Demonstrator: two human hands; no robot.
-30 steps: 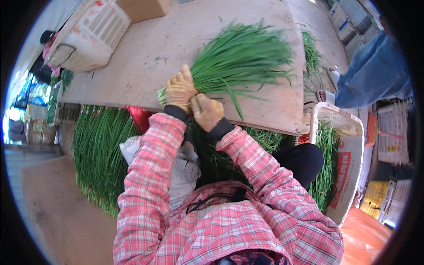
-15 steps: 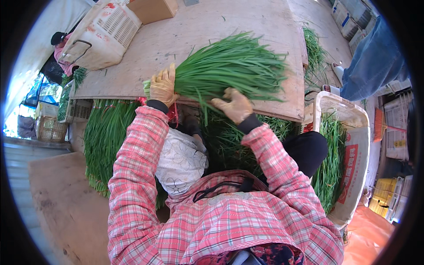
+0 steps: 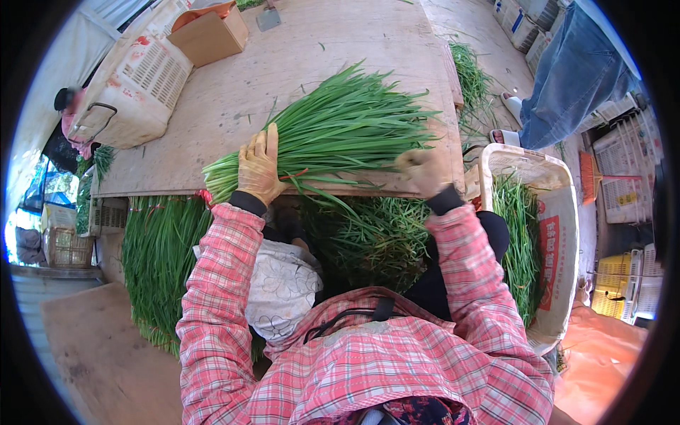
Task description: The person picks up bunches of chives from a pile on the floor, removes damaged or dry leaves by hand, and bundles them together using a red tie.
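A big bunch of garlic chives point(image 3: 347, 131) lies on the wooden board, pale stem ends to the left, green tips to the right. Around its stem part my gloved left hand point(image 3: 260, 166) is closed, thumb side pressed on the leaves. A red tie point(image 3: 295, 173) shows just right of that hand, and a few loose leaves droop over the board's edge there. My gloved right hand point(image 3: 425, 172) is by the lower leaf tips at the board's front edge. Motion smears its fingers, so whether they grip a leaf is unclear.
Tied chives point(image 3: 163, 237) hang or stand left, below the board point(image 3: 248, 92). Loose greens point(image 3: 375, 237) lie beneath it. A white basket point(image 3: 567, 234) of chives stands right. A crate point(image 3: 142, 88) and a cardboard box point(image 3: 209, 37) sit far left. A person in jeans point(image 3: 567, 85) stands right.
My right hand has moved right, toward the leaf tips, and its fingers have drawn in. The bunch lies somewhat further left, with its stem ends showing more beyond my left hand.
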